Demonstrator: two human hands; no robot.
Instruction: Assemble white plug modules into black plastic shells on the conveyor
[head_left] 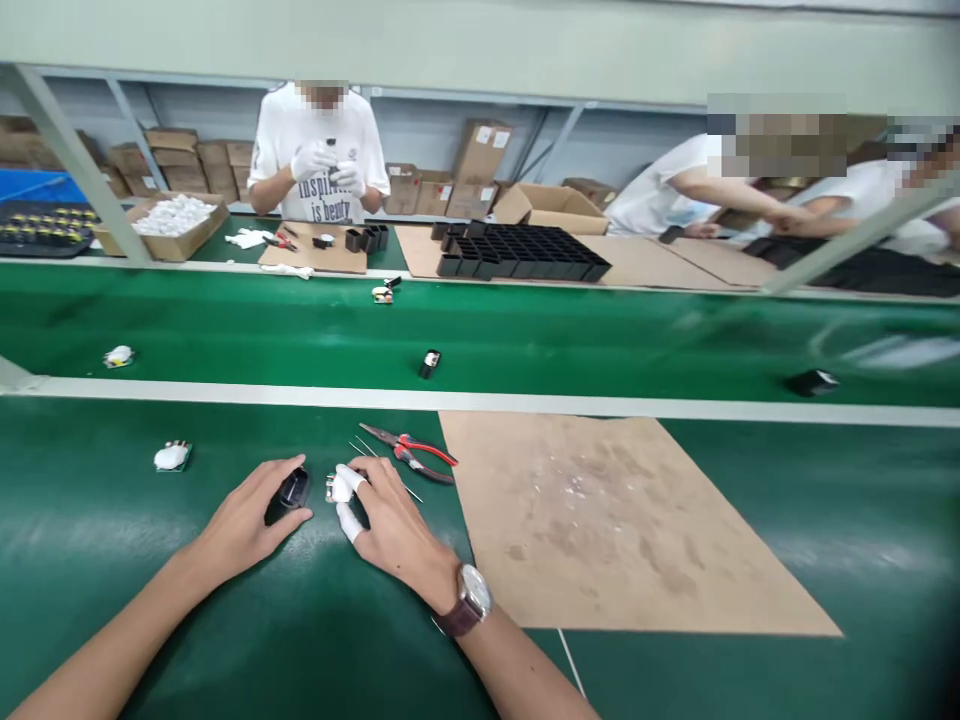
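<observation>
Lower left of centre, our left hand curls half-open, holding a black case; our right hand pinches a board by its fingertips. Both parts sit between our 2 hands, apart, near pliers.

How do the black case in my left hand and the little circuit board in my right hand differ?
Color: the case is black, while the circuit board has a white lump on it.
Hold: bare fingers of the left hand grip the case; white-covered fingers of the right hand hold the board and partly hide it.
Shared: both are small and held over the green table.
</observation>
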